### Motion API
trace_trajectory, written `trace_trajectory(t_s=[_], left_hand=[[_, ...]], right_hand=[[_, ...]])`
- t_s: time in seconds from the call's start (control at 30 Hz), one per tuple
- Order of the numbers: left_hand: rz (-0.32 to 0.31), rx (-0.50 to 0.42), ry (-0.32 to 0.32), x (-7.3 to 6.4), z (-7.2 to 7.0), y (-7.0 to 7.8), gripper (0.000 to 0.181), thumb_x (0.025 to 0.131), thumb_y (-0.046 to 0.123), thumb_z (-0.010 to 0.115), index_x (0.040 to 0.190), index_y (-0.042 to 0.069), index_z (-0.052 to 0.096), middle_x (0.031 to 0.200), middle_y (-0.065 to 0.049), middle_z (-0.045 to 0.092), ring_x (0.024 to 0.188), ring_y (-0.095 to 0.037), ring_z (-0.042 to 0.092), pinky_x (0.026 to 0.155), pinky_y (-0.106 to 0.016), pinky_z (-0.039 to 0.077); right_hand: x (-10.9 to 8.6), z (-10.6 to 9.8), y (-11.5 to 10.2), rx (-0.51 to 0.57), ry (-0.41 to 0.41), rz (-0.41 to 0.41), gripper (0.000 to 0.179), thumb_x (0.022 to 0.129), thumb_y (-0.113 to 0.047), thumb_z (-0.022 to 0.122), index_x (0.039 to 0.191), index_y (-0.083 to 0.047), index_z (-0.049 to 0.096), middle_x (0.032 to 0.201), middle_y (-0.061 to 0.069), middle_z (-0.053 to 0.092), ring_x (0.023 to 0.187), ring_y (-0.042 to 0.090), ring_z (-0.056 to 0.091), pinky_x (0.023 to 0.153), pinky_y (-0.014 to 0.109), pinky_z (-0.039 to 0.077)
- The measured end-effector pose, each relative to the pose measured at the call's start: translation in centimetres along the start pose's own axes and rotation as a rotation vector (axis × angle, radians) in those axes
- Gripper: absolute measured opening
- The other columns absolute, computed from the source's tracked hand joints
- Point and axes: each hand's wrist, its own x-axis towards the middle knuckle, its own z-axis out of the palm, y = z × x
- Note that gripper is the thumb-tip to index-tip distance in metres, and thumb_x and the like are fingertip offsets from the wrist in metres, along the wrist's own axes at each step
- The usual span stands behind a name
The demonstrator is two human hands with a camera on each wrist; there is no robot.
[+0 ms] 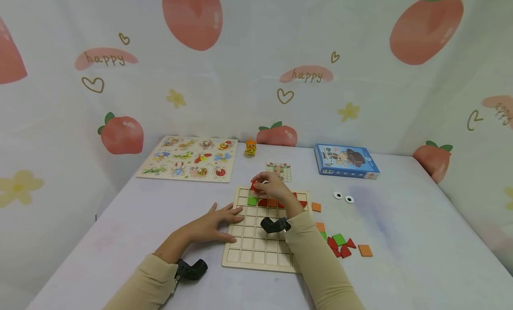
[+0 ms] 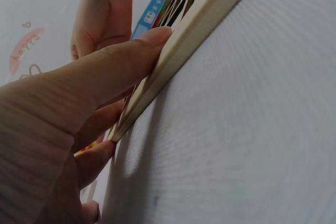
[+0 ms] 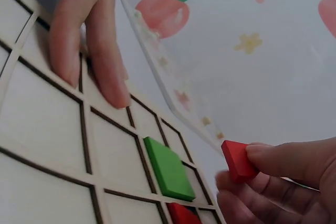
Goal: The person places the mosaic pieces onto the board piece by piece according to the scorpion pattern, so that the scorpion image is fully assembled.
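My right hand (image 1: 274, 187) pinches a small red tile (image 3: 239, 160) between thumb and fingers, above the far left part of a wooden grid board (image 1: 246, 259). The tile's full outline is partly covered by the fingers. Just below it, a green square tile (image 3: 169, 171) sits in a cell, with red tiles (image 1: 262, 202) and an orange square (image 1: 272, 203) along the same row. Part of that row is hidden by my right wrist. My left hand (image 1: 210, 225) rests with spread fingers on the board's left edge, thumb against its rim in the left wrist view.
Loose red, green and orange tiles (image 1: 339, 239) lie right of the board, with two googly eyes (image 1: 344, 197) farther back. Behind it are a pattern card (image 1: 286, 173), an insect puzzle board (image 1: 188, 163), an orange-yellow figurine (image 1: 250, 147) and a blue box (image 1: 346, 161).
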Motion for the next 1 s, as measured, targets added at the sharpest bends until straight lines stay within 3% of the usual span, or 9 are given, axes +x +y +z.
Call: trace_trajectory(t_s=[0.17,0.4,0.73,1.0], left_hand=[[-0.004,-0.003,0.001,0.0,0.1,0.0,0.065,0.079,0.042,0.071,0.135,0.014,0.051,0.152,-0.001,0.031,0.145,-0.030,0.012,0.110,-0.063,-0.010],[-0.003,0.008,0.006,0.0,0.1,-0.1,0.064,0.078,0.042,0.071,0.134,0.015,0.052,0.152,-0.001,0.032,0.145,-0.030,0.013,0.110,-0.064,-0.010],[0.010,-0.004,0.011,0.0,0.1,-0.1,0.064,0.078,0.041,0.071,0.133,0.014,0.053,0.152,-0.002,0.032,0.145,-0.030,0.013,0.109,-0.064,-0.010],[0.012,-0.008,0.008,0.0,0.1,-0.2,0.064,0.079,0.041,0.071,0.133,0.014,0.053,0.152,-0.002,0.032,0.145,-0.031,0.013,0.109,-0.065,-0.010]], right_hand=[[0.2,0.2,0.6,-0.138,0.065,-0.023,0.018,0.088,-0.012,0.063,0.103,-0.003,0.069,0.091,0.009,0.065,0.073,0.012,0.056,0.061,0.020,0.047],[0.2,0.8,1.0,-0.216,0.056,-0.035,0.014,0.086,-0.011,0.066,0.098,-0.004,0.070,0.088,0.009,0.066,0.071,0.012,0.052,0.060,0.020,0.044],[0.4,1.2,0.8,-0.287,0.088,0.017,0.012,0.085,-0.010,0.067,0.093,-0.004,0.073,0.092,0.010,0.069,0.076,0.013,0.057,0.064,0.022,0.047],[0.2,1.2,0.5,-0.303,0.075,0.002,0.016,0.082,-0.011,0.071,0.095,-0.003,0.072,0.087,0.008,0.066,0.074,0.012,0.055,0.064,0.022,0.046]])
